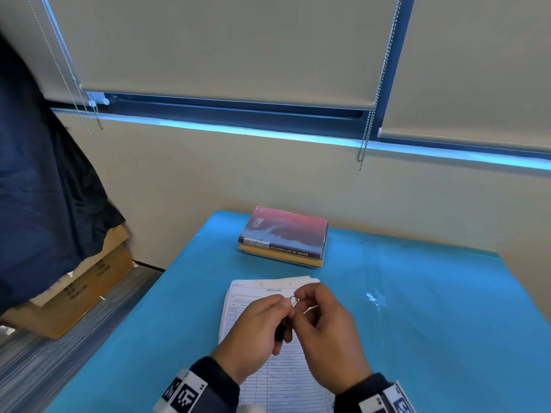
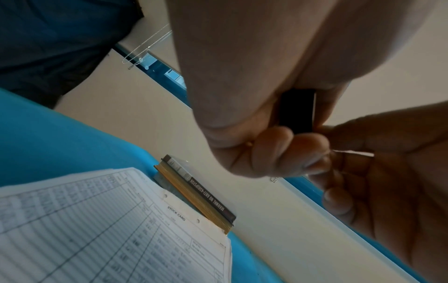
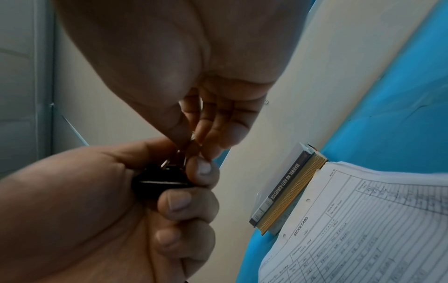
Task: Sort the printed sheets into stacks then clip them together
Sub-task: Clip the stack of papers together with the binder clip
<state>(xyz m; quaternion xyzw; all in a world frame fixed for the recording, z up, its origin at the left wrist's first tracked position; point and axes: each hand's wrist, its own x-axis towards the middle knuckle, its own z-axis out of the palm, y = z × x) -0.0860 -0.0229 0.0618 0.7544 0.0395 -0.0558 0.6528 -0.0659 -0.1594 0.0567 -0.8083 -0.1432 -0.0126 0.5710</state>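
A stack of printed "STOCK CARD" sheets (image 1: pixel 286 374) lies flat on the blue table (image 1: pixel 432 308), directly under both hands. Above it my left hand (image 1: pixel 278 308) grips the body of a black binder clip (image 1: pixel 280 332) in curled fingers. My right hand (image 1: pixel 301 298) pinches the clip's wire handle between thumb and fingertips. In the left wrist view the black clip (image 2: pixel 297 111) sits inside my left fingers (image 2: pixel 274 151), above the sheets (image 2: pixel 97 229). The right wrist view shows my right fingertips (image 3: pixel 213 134) on the wire, with the clip (image 3: pixel 162 181) below them. The clip is off the paper.
Two stacked books (image 1: pixel 284 235) lie at the table's far edge, just beyond the sheets. Cardboard boxes (image 1: pixel 80 287) under a dark cloth (image 1: pixel 44 189) stand on the floor to the left. Blue table surface stretches to the right. A wall with blinds stands behind.
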